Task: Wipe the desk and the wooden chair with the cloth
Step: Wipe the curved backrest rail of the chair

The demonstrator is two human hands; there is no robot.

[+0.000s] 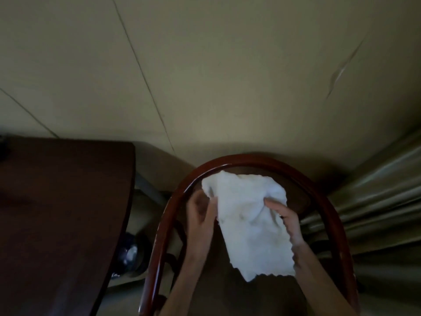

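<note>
Desk [63, 213] cut off left and bottom; cloth [248, 224] hides chair [319, 190] seat (dim, blurred).

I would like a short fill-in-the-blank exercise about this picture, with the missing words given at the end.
1. Both hands hold a cloth whose colour is ____.
2. The left hand and the right hand hold the cloth above the curved frame of the wooden ____.
3. The dark desk stands on the ____ side of the wooden chair in this view.

Missing words: white; chair; left
</note>
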